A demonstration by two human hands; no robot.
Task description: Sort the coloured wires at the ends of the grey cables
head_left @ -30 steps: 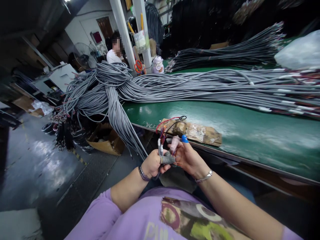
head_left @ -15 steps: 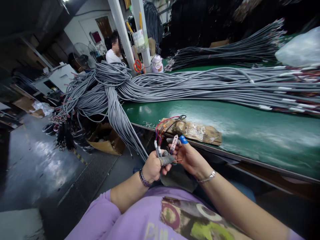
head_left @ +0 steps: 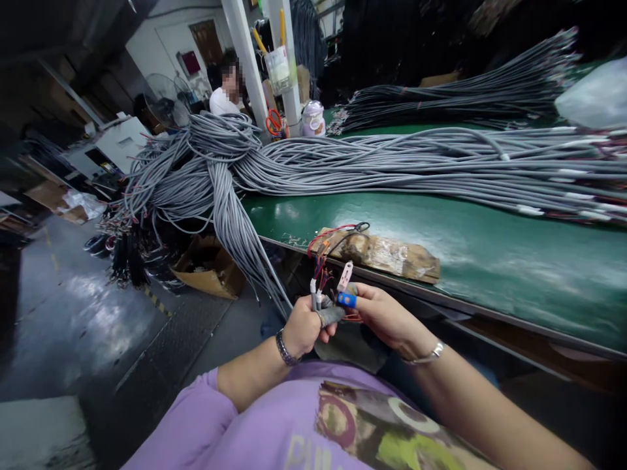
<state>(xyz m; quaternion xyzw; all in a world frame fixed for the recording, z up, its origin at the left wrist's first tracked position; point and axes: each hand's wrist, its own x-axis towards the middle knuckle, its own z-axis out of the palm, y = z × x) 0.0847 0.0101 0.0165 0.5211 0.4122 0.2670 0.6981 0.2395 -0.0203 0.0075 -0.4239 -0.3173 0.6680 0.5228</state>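
Note:
My left hand (head_left: 301,328) is closed around grey cables (head_left: 314,299), whose white-banded ends point up. Thin coloured wires (head_left: 321,266) fan out above them toward the bench edge. Grey covers wrap its thumb and at least one finger. Close beside it, my right hand (head_left: 385,314) is closed on a small pink tool (head_left: 345,277) with a flat, rounded end; its exact kind is unclear. A blue cover (head_left: 347,299) sits on the right thumb. Reddish-orange wire ends (head_left: 353,318) show between the hands. Fingers hide where the tool meets the wires.
A worn wooden block (head_left: 399,256) lies along the edge of the green bench (head_left: 470,238). Long grey cable bundles (head_left: 372,163) stretch across it, drooping over its left end. Behind are black cables (head_left: 455,98) and a plastic bag (head_left: 595,98). A cardboard box (head_left: 210,277) stands below; a person (head_left: 225,98) sits beyond.
My right thumb has come down from a raised position and now presses beside the pink tool, near the left thumb. The left hand keeps its hold on the cables. The view has shifted slightly.

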